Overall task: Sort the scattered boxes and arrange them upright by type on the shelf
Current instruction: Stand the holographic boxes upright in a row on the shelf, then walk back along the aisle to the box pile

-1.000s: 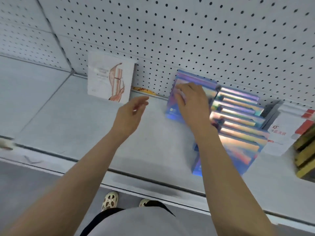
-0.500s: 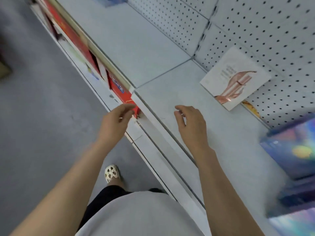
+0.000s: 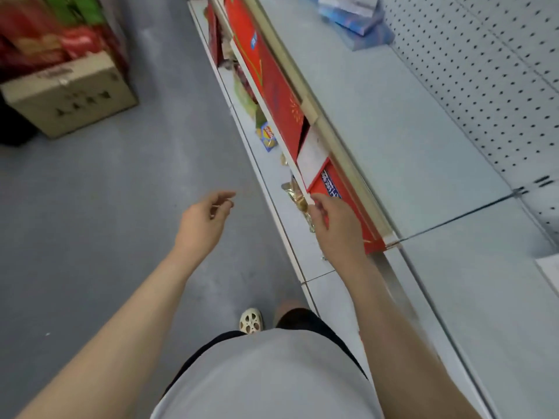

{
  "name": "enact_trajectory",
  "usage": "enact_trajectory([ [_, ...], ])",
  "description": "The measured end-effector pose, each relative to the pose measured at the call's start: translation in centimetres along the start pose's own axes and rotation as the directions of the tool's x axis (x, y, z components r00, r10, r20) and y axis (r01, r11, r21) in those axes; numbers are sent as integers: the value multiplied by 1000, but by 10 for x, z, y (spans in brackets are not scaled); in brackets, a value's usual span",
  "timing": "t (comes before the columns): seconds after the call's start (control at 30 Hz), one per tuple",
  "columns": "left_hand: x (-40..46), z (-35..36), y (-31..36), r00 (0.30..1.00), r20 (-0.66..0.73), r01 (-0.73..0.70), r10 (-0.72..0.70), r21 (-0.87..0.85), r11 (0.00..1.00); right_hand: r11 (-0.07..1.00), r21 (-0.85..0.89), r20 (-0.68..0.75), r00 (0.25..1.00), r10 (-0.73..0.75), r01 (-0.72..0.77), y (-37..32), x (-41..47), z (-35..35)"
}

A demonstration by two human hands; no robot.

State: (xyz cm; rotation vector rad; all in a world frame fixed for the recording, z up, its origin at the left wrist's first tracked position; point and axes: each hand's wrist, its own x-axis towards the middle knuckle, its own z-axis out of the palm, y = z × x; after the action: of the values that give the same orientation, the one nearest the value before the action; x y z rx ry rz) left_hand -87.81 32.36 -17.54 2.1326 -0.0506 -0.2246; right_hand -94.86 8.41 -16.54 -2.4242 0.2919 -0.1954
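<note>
- Right hand: fingers curled at the near corner of a red box on the lower shelf; they look to be touching its white edge, but a true pinch cannot be told from this angle. The back of the hand covers part of the box face.
- Left hand: out over the floor, apart from everything, fingers loosely curled with thumb and forefinger near each other, holding nothing.
- The red box stands on edge under the lip of the upper shelf. A blue label with white characters shows on its face, too blurred and tilted to read.
- Just beyond it a white box, then a long red box with gold firework-like marks and a small blue patch; no lettering legible.
- Lower shelf, front strip: a small blue-and-yellow snack packet and gold-wrapped items, the latter partly hidden by the right hand. Brand print too small to make out.
- Upper shelf: mostly bare grey; blue boxes lie at its far end against the pegboard, cut off by the frame's top edge.
- A white corner of something is cut off at the right edge.
- Floor, top left: a cardboard carton with dark printed characters seen upside down, unreadable; blurred red and green packages above it.
- Bottom: grey shirt, dark shorts, one pale perforated shoe.
</note>
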Motion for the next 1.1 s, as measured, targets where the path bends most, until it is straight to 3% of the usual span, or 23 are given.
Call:
enact_trajectory([
  [0.27, 115, -35, -18, 997, -43, 72, -72, 9, 997, 999, 8, 95, 995, -33, 32, -23, 132, 62],
  [0.47, 244, -55, -11, 995, -66, 85, -81, 65, 994, 996, 85, 115, 992, -47, 37, -41, 268, 97],
  [0.73, 417, -91, 7, 996, -84, 55, -43, 143, 988, 996, 47, 177, 981, -80, 73, -79, 456, 123],
  [0.93, 566, -124, 10, 997, -56, -38, 49, 172, 984, 994, 38, 71, 992, -106, 104, -111, 592, 151],
  [1.1, 697, -159, 35, 987, 38, -163, 159, 206, 965, 996, -64, -122, 990, -75, 68, -139, 708, 164],
])
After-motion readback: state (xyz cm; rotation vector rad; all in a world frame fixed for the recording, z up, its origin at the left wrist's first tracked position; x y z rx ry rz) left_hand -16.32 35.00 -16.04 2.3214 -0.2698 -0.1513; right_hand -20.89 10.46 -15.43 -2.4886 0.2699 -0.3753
